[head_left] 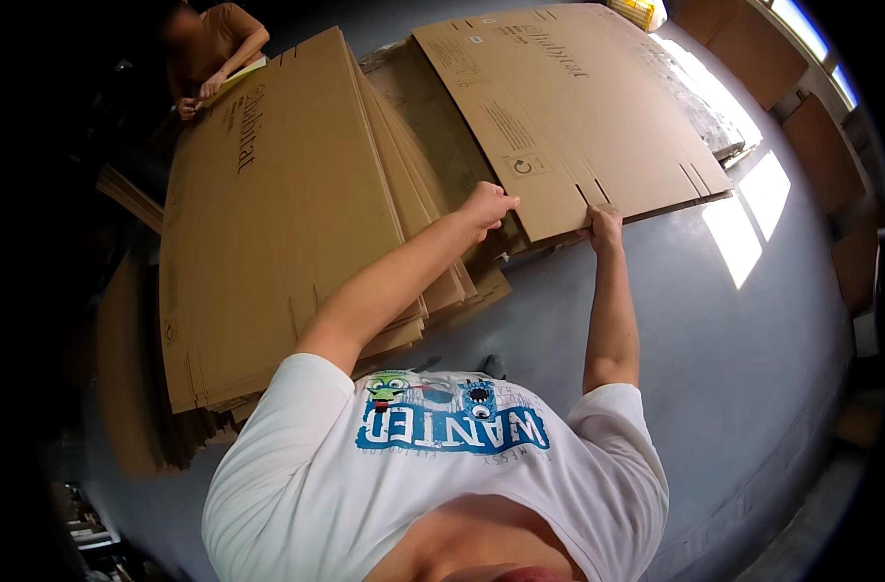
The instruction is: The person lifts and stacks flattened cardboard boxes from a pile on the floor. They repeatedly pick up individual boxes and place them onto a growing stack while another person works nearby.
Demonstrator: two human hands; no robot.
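Note:
A large flat brown cardboard sheet [578, 107], printed and slotted near its ends, lies ahead of me to the right. My left hand [488, 209] is closed at its left edge, close to the near corner, with the thumb by the rim. Along the near edge, my right hand [605, 225] grips the same sheet, thumb on top and fingers hidden underneath. Left of my hands rises a tall stack of similar cardboard sheets [277, 213], its lower layers fanned out unevenly toward the right.
At the far left another person [214, 53] has both hands near the stack's far edge, by a yellowish strip. Grey floor [694, 359] with bright sunlit patches stretches to the right. Brown boards [820, 150] lean along the right wall. A yellow object [638, 12] stands at the back.

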